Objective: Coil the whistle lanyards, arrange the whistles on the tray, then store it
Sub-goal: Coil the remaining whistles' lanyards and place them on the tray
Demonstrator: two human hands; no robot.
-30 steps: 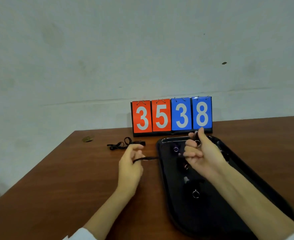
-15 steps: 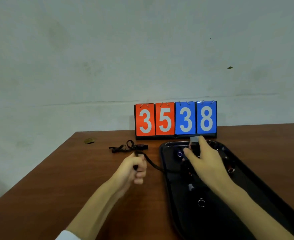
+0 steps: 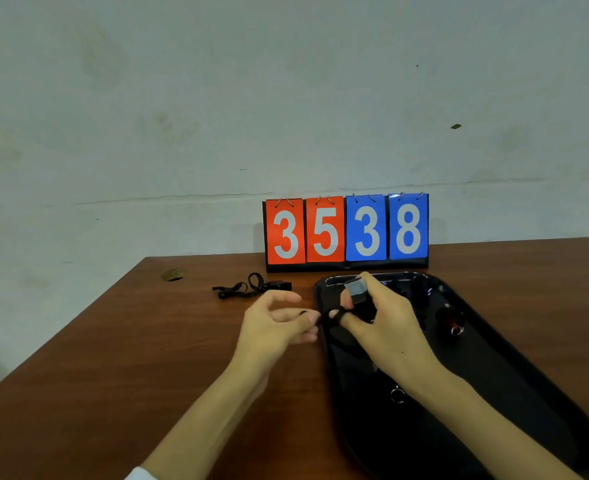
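My right hand [image 3: 381,327] hovers over the far left of the black tray [image 3: 515,368] and grips a dark whistle [image 3: 354,289] between its fingers. The whistle's black lanyard [image 3: 334,314] loops around the thumb. My left hand [image 3: 277,323] is just left of the tray and pinches the lanyard's other end. Another black whistle with its lanyard uncoiled [image 3: 251,287] lies on the table beyond my left hand. Several coiled whistles, one with a silver ring [image 3: 397,395] and one with a red part [image 3: 454,322], lie on the tray.
A flip scoreboard [image 3: 346,232] reading 35 and 38 stands behind the tray against the wall. A small brownish scrap [image 3: 172,274] lies near the table's far left corner. The brown wooden table [image 3: 130,358] stretches to the left.
My left hand has moved right, close to my right hand, and the slack lanyard now runs short between them, wrapped around my right thumb. The view shifted slightly.
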